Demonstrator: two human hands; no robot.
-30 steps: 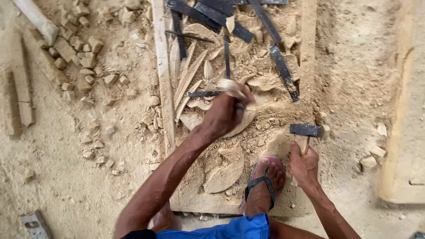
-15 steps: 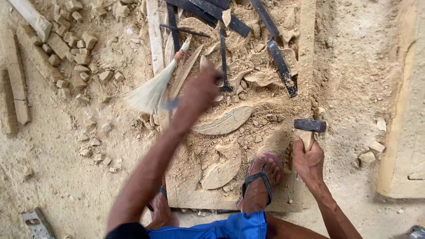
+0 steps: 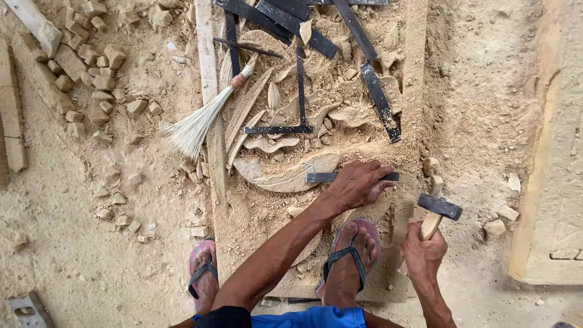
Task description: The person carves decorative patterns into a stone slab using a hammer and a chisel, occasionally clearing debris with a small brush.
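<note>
Over dusty carved stone [image 3: 285,176], left hand [image 3: 358,182] fingers grip a chisel [image 3: 322,177]; right hand [image 3: 423,255] clasps a hammer [image 3: 438,209].

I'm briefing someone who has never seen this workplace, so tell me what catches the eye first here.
At the centre, the left hand grips a flat dark chisel laid against a pale leaf-shaped stone carving on the dusty slab. Just right of it, the right hand holds a wooden-handled hammer upright. Further up lie more dark chisels among stone chips, with a small straw brush at the slab's left edge.
</note>
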